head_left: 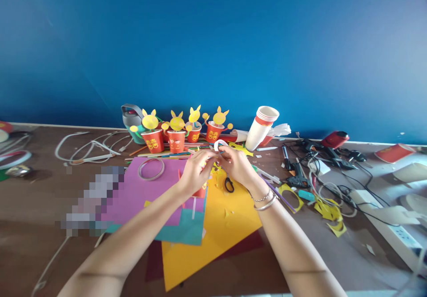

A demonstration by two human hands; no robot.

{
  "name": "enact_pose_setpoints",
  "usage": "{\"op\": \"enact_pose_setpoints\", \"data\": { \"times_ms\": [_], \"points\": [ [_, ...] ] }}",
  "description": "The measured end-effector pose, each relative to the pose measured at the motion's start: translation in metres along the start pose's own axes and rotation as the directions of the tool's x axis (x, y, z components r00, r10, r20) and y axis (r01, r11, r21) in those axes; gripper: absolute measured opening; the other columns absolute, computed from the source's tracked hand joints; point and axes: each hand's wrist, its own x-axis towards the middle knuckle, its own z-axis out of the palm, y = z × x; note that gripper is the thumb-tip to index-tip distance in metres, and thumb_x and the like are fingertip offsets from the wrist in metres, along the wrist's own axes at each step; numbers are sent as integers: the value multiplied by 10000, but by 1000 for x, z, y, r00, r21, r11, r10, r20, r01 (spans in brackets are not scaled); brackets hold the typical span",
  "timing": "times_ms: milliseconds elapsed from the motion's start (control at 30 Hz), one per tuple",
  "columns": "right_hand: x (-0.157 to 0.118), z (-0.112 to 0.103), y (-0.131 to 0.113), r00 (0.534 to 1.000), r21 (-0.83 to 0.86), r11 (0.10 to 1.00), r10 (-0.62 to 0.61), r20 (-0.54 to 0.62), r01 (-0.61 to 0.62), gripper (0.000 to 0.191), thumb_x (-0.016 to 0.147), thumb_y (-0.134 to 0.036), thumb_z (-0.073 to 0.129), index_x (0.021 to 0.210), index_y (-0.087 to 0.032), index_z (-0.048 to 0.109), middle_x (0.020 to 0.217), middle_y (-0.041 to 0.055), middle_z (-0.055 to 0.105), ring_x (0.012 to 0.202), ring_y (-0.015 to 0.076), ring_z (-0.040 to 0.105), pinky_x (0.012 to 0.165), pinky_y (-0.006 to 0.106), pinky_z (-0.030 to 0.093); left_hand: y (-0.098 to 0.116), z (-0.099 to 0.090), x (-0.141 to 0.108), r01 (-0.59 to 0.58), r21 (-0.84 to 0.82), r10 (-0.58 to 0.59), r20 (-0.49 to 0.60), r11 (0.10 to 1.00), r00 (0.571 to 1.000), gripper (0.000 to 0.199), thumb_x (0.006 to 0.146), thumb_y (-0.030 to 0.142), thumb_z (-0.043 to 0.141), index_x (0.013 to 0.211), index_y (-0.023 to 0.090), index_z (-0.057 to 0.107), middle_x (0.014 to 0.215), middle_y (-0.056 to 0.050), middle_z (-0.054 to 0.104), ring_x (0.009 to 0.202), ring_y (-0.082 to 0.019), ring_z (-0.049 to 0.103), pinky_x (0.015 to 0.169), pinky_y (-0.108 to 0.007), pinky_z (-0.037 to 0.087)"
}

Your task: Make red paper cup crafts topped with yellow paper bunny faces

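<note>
Over the coloured paper, my right hand [236, 166] holds a small white roll of tape [220, 144] between its fingers. My left hand [199, 169] is pinched close against it, fingertips meeting those of the right; what lies between them is too small to make out. Partly hidden below my left hand is a red paper cup [201, 192], with a white stick [194, 208] beside it. Black-handled scissors [229, 185] rest on the yellow paper [213, 239] under my right hand. A larger ring-shaped roll [151, 169] lies on the purple paper [133, 194].
Red cups with yellow rabbit-eared figures [176, 139] line the back beside a grey-green bottle [133, 121]. A stack of paper cups [263, 128] leans right of them. Farther right are a glue gun [298, 180], tangled cables, yellow scraps [328, 212] and a power strip [390, 230].
</note>
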Motion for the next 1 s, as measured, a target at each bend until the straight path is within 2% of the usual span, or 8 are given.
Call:
{"op": "enact_pose_setpoints", "data": {
  "times_ms": [200,300,400,500,633,767,867,1000],
  "points": [
    [0,4,-2,1000,8,1000,24,1,-24,221,851,-231,560,1057,-200,631,819,60,738,751,220,698,640,263,474,-4,0,2,159,-135,-162,-15,978,987,157,916,251,515,929,190,659,941,-47,707,851,-154,645,781,-278,495],
    [0,4,-3,999,13,999,32,-4,-32,214,855,-236,555,1053,-205,633,822,60,739,757,224,700,643,269,477,-6,1,1,184,-175,-193,-36,967,980,167,921,269,507,935,188,652,945,-47,707,856,-154,654,778,-271,502],
    [0,3,-3,1000,22,999,25,-5,-25,206,852,-230,556,1041,-199,633,792,55,731,722,206,687,637,259,472,-7,2,0,136,-131,-142,-36,982,989,166,927,248,497,978,197,646,1017,-61,711,957,-169,659,828,-284,502],
    [0,1,-4,1000,26,1000,15,6,-15,178,865,-235,534,1004,-187,634,741,41,715,672,178,665,620,240,459,-7,2,-3,15,-44,-16,-19,999,1000,170,925,195,488,1017,204,631,1060,-67,713,1021,-174,657,865,-293,500],
    [1,0,-5,1000,11,1000,22,9,-22,149,868,-232,520,945,-178,636,691,25,696,643,158,645,593,217,440,-6,1,-5,-88,41,88,-8,995,996,178,920,160,484,1020,201,626,1036,-65,721,1006,-170,665,873,-288,493],
    [1,0,-6,999,21,999,38,13,-38,147,865,-272,545,926,-180,643,676,25,699,649,171,656,590,222,448,-2,1,-4,57,-28,-58,-53,998,997,158,922,214,493,962,193,644,921,-48,720,836,-152,671,755,-261,505],
    [0,1,-7,999,58,997,43,15,-44,153,859,-281,569,958,-192,646,763,37,735,730,202,696,635,248,478,-1,2,-1,193,-178,-209,-71,965,975,150,910,257,515,925,188,648,876,-36,705,800,-148,663,706,-246,505],
    [0,3,-9,998,84,995,60,12,-61,118,841,-268,600,931,-205,643,823,38,751,779,218,719,665,269,499,-6,4,0,280,-266,-308,-68,922,949,115,871,265,570,881,191,658,839,-20,698,767,-144,653,692,-243,500]
  ]
}}
